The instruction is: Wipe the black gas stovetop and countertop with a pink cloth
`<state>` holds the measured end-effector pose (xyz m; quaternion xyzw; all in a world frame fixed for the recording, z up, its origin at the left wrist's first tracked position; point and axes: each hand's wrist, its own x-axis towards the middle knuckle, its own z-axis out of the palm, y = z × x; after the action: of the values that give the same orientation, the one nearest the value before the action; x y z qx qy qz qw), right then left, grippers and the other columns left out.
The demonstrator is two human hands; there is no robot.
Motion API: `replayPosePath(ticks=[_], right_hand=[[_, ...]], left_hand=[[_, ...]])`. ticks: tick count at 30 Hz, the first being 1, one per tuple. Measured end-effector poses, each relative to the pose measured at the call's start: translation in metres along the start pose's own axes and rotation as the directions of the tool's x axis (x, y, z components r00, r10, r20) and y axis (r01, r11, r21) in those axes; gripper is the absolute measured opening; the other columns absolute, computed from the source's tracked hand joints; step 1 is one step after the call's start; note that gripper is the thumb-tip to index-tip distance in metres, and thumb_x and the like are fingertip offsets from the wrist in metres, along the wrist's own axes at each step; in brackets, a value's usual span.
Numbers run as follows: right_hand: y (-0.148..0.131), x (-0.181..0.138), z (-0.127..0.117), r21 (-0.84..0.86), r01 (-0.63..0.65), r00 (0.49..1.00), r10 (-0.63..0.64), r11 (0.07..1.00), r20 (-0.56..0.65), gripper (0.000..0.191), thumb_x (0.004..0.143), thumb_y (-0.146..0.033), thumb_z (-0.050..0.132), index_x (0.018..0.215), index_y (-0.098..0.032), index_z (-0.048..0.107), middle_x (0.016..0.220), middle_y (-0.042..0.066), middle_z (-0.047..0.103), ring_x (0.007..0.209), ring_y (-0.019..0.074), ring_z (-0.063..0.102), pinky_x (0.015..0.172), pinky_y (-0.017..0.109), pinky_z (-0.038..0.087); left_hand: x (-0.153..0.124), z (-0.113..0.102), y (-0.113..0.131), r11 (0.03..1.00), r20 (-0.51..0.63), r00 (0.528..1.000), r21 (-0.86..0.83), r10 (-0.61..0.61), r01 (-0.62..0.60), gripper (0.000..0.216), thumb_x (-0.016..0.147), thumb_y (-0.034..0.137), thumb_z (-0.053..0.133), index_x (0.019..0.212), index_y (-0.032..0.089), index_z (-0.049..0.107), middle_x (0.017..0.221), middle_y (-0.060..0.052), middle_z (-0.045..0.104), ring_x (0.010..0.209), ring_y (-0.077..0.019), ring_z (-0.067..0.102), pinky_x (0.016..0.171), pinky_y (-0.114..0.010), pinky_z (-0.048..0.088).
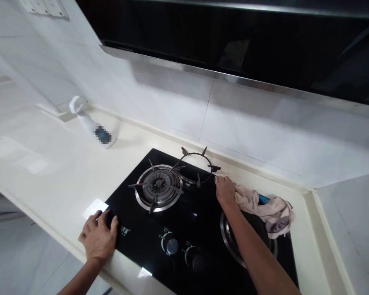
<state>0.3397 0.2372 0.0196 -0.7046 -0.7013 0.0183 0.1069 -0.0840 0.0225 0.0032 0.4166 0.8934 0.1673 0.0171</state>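
A black glass gas cooktop (199, 205) is set in the pale counter. On its front left corner lies my left hand (100, 235), fingers spread, holding nothing. Near the back edge, my right hand (225, 191) is closed on a crumpled pinkish cloth (249, 199), which trails off to the right over the glass. Just left of that hand a loose pan support ring (209, 157) rests partly on the back edge. The left burner (159, 184) has its prongs around it. My right forearm covers much of the right burner (226, 233).
A white spray bottle (90, 123) stands on the counter (123, 159) at the back left. Two control knobs (172, 246) sit at the cooktop's front. Low above everything hangs a black range hood (203, 37) with a metal lower edge. A tiled wall (184, 106) closes the back.
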Motion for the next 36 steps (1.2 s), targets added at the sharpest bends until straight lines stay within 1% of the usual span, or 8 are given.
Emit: replayPosePath(ticks=[7, 11, 14, 16, 18, 23, 27, 36], right_hand=[[-0.052, -0.062, -0.003, -0.005, 0.252, 0.961, -0.250, 0.968, 0.118, 0.042, 0.102, -0.012, 0.046, 0.140, -0.020, 0.061, 0.123, 0.012, 0.064, 0.111, 0.0257, 0.054, 0.094, 0.037, 0.040], [-0.074, -0.122, 0.004, 0.172, 0.493, 0.830, -0.521, 0.853, 0.202, 0.043, 0.101, -0.013, 0.049, 0.142, -0.023, 0.060, 0.118, 0.009, 0.063, 0.106, 0.0245, 0.053, 0.095, 0.037, 0.040], [-0.072, -0.142, 0.004, 0.311, 0.588, 0.723, -0.657, 0.747, 0.213, 0.041, 0.104, -0.016, 0.050, 0.141, -0.029, 0.061, 0.119, 0.005, 0.063, 0.108, 0.0216, 0.052, 0.098, 0.034, 0.039], [-0.061, -0.133, -0.002, 0.282, 0.558, 0.749, -0.620, 0.780, 0.234, 0.037, 0.107, -0.021, 0.049, 0.138, -0.032, 0.064, 0.118, 0.005, 0.064, 0.110, 0.0219, 0.052, 0.099, 0.034, 0.038], [-0.042, -0.112, -0.012, 0.153, 0.485, 0.828, -0.508, 0.861, 0.237, 0.035, 0.107, -0.027, 0.051, 0.138, -0.035, 0.066, 0.122, 0.007, 0.064, 0.116, 0.0258, 0.051, 0.103, 0.040, 0.037], [0.008, -0.069, -0.032, -0.138, 0.254, 0.966, -0.244, 0.957, 0.087, 0.032, 0.101, -0.044, 0.064, 0.131, -0.040, 0.073, 0.154, 0.010, 0.050, 0.138, 0.0410, 0.041, 0.112, 0.061, 0.030], [0.019, -0.067, -0.028, -0.214, 0.056, 0.996, -0.041, 0.975, 0.073, 0.045, 0.101, -0.051, 0.061, 0.140, -0.029, 0.067, 0.137, 0.019, 0.059, 0.123, 0.0401, 0.054, 0.101, 0.056, 0.041], [-0.056, -0.066, -0.017, -0.165, 0.279, 0.957, -0.260, 0.946, 0.127, 0.031, 0.110, -0.032, 0.041, 0.122, -0.019, 0.067, 0.117, 0.014, 0.066, 0.106, 0.0268, 0.061, 0.085, 0.036, 0.043]], left_hand=[[0.000, -0.003, 0.003, 1.000, 0.012, 1.000, 0.001, -0.010, 0.010, 0.067, 0.103, 0.061, 0.023, 0.139, 0.017, 0.060, 0.158, -0.021, 0.047, 0.153, -0.0419, 0.034, 0.122, -0.065, 0.033], [0.000, -0.003, 0.003, 1.000, 0.015, 1.000, 0.006, -0.009, 0.009, 0.065, 0.104, 0.059, 0.024, 0.140, 0.018, 0.060, 0.159, -0.020, 0.046, 0.153, -0.0412, 0.034, 0.122, -0.064, 0.033], [0.000, -0.002, 0.003, 1.000, 0.010, 1.000, 0.010, -0.006, 0.006, 0.064, 0.105, 0.057, 0.024, 0.139, 0.017, 0.060, 0.158, -0.021, 0.047, 0.153, -0.0413, 0.033, 0.122, -0.064, 0.032], [-0.001, -0.001, 0.002, 1.000, 0.010, 1.000, 0.006, -0.005, 0.005, 0.064, 0.105, 0.057, 0.024, 0.139, 0.017, 0.060, 0.157, -0.021, 0.047, 0.154, -0.0409, 0.033, 0.122, -0.064, 0.031], [-0.001, 0.000, 0.001, 1.000, 0.004, 1.000, -0.003, 0.005, -0.005, 0.064, 0.105, 0.057, 0.024, 0.140, 0.017, 0.060, 0.157, -0.021, 0.046, 0.154, -0.0402, 0.032, 0.122, -0.063, 0.031], [-0.002, 0.002, -0.001, 1.000, -0.008, 1.000, -0.009, 0.012, -0.012, 0.059, 0.105, 0.053, 0.030, 0.141, 0.017, 0.060, 0.157, -0.021, 0.047, 0.154, -0.0379, 0.031, 0.122, -0.062, 0.030], [-0.004, 0.003, -0.001, 1.000, -0.016, 1.000, -0.005, 0.015, -0.015, 0.060, 0.105, 0.053, 0.030, 0.142, 0.016, 0.060, 0.157, -0.022, 0.047, 0.154, -0.0384, 0.031, 0.122, -0.062, 0.030], [-0.007, 0.006, 0.001, 1.000, -0.050, 0.999, -0.009, 0.017, -0.018, 0.056, 0.105, 0.049, 0.036, 0.142, 0.016, 0.061, 0.156, -0.021, 0.049, 0.153, -0.0378, 0.033, 0.121, -0.061, 0.031]])
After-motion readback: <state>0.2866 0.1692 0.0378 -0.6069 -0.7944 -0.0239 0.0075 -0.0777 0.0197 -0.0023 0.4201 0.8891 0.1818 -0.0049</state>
